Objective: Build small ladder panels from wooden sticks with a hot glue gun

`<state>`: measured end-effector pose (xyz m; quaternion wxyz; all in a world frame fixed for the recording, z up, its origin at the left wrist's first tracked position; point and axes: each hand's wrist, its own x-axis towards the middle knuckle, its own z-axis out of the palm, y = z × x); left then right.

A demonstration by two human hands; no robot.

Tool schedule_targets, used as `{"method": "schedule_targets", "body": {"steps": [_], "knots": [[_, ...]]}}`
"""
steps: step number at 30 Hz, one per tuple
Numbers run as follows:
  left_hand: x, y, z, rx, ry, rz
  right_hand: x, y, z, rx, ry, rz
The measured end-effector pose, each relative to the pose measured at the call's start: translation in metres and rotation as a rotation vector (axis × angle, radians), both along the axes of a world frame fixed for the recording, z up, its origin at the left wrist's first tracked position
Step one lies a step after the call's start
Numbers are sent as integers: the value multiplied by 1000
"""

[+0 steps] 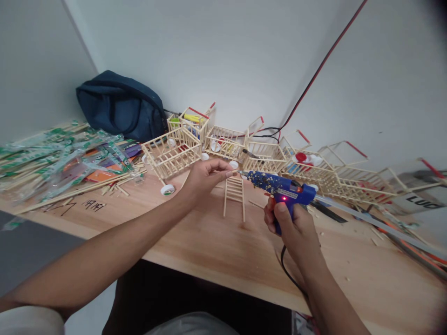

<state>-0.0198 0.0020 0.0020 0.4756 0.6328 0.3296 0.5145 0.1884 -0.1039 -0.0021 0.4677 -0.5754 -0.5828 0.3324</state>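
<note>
My right hand (291, 221) is wrapped round the handle of a blue hot glue gun (281, 186) with a lit red light. A long clear glue stick (349, 211) runs out of its back end. My left hand (206, 177) pinches a short wooden stick (235, 171) between thumb and fingertips, right at the gun's nozzle; whether they touch I cannot tell. Below the two hands a small ladder-like frame of wooden sticks (233, 195) lies on the table. Beside my left hand stands a wooden-stick cart (174, 156) with white bottle-cap wheels (167, 189).
Several more stick carts (265, 156) with red-tipped handles line the wall. A dark blue bag (120, 104) sits at the back left. Plastic-wrapped sticks (59, 163) are heaped on the left. The gun's black cable (288, 265) drops over the table (209, 237) edge.
</note>
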Motion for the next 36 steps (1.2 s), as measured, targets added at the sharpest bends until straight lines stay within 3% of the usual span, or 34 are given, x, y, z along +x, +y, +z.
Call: {"method": "schedule_targets", "body": {"steps": [36], "knots": [[0, -2, 0, -32, 31, 7, 2, 0, -1, 17, -43, -8]]}}
